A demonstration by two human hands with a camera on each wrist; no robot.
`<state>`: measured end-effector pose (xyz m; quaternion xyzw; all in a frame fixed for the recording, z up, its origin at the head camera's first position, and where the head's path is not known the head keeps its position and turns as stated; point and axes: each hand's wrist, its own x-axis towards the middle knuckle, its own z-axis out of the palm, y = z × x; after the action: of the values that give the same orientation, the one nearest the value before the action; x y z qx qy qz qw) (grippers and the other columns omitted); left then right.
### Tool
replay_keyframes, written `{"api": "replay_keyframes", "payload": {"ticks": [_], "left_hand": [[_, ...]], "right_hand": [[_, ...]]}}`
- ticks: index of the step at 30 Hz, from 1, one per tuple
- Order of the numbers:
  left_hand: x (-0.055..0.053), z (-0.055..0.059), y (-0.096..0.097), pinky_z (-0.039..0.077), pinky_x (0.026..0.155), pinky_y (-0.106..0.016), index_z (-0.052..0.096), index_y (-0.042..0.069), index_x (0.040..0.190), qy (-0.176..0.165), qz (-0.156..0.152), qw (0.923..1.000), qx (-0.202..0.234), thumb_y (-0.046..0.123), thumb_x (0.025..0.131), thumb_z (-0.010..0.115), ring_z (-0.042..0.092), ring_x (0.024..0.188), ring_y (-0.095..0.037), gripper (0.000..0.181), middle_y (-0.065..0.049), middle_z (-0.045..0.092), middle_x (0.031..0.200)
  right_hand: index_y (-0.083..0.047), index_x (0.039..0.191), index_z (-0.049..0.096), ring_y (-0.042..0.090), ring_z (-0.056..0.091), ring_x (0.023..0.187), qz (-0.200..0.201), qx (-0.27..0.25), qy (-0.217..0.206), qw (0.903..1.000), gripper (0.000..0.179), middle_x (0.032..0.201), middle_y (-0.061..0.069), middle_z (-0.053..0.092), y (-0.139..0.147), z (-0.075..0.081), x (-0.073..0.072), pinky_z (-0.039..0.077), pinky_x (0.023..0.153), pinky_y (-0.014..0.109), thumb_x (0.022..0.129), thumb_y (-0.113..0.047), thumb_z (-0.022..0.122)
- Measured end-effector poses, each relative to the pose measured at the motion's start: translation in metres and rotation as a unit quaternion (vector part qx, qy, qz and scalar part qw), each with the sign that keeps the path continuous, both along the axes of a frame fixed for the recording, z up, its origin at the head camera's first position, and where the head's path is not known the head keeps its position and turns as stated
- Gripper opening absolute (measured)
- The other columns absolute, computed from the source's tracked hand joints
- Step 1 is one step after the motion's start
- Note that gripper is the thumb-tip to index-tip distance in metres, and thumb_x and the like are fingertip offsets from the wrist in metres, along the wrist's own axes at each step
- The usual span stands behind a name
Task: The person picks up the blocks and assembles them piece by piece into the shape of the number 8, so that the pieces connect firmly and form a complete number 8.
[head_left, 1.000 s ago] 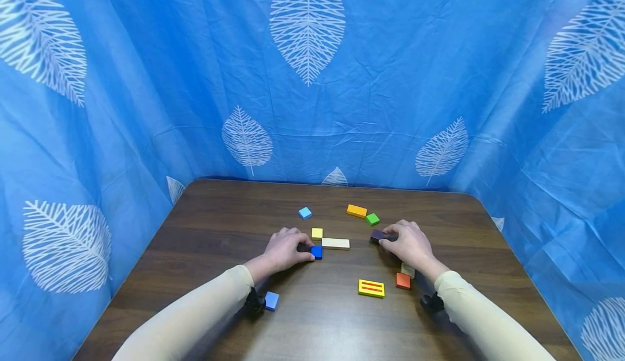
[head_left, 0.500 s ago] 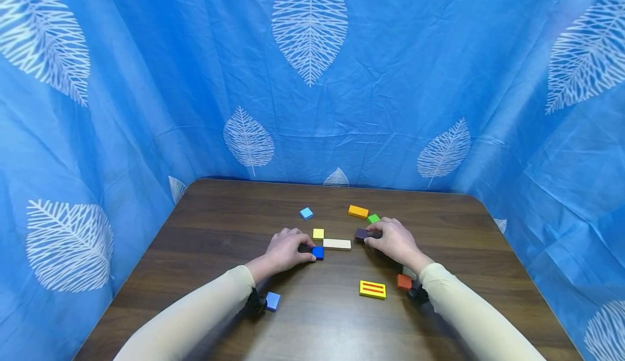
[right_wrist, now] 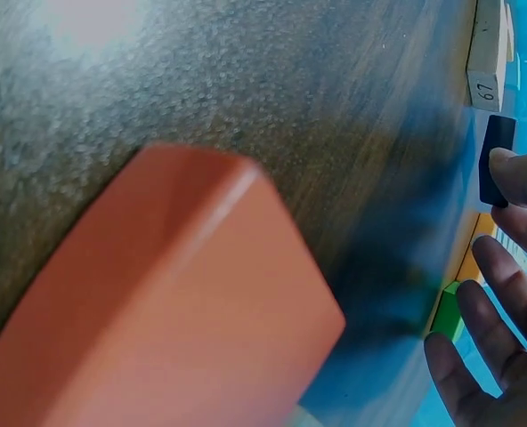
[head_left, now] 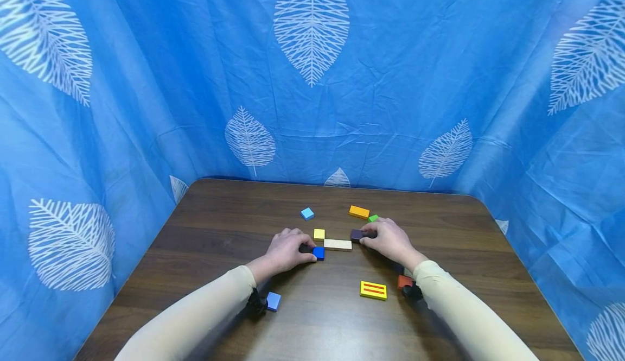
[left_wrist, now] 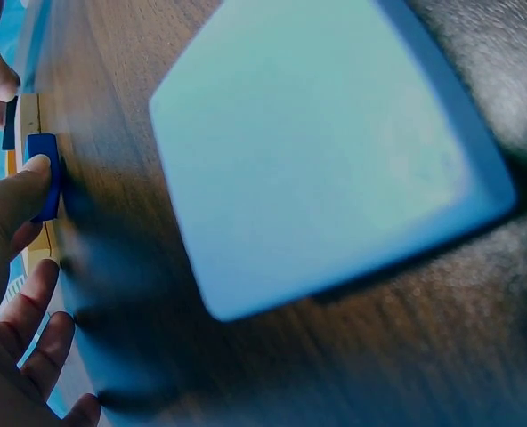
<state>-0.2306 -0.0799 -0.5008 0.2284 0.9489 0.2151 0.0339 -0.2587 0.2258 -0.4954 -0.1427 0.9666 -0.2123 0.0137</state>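
My left hand [head_left: 285, 248] pinches a dark blue block [head_left: 319, 253] between thumb and index finger, at the left end of a long cream block [head_left: 338, 245]. The thumb lies on the blue block [left_wrist: 45, 178] in the left wrist view, with the other fingers spread. A yellow square block [head_left: 319, 234] sits just behind. My right hand [head_left: 390, 240] pinches a dark, nearly black block [head_left: 356, 235] near the cream block's right end. In the right wrist view a small gap shows between the black block [right_wrist: 496, 160] and the cream block [right_wrist: 488, 62], which bears a number.
Behind lie a light blue block [head_left: 307, 214], an orange block [head_left: 359, 211] and a green block [head_left: 373, 218], partly hidden. Nearer are a yellow block with red stripes [head_left: 373, 290], a red block [head_left: 404, 282] by the right wrist and a blue block [head_left: 274, 301] by the left.
My right hand has slid the dark block leftward over the table, up close to the cream block's right end. The left hand has stayed in place on the blue block.
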Motion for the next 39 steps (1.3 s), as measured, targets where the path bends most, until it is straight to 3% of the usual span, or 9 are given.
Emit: {"api": "replay_keyframes", "payload": {"ticks": [39], "left_hand": [[0.0005, -0.0006, 0.0004, 0.041, 0.099, -0.054, 0.077, 0.025, 0.108, -0.01, 0.006, 0.9999, -0.001, 0.042, 0.089, 0.079, 0.055, 0.11, -0.025, 0.025, 0.003, 0.065, 0.111]], "right_hand": [[-0.02, 0.111, 0.079, 0.022, 0.057, 0.098, 0.005, 0.013, -0.017, 0.9998, 0.025, 0.1, -0.003, 0.07, -0.0036, -0.0034, -0.0053, 0.05, 0.082, 0.044, 0.088, -0.029, 0.082]]}}
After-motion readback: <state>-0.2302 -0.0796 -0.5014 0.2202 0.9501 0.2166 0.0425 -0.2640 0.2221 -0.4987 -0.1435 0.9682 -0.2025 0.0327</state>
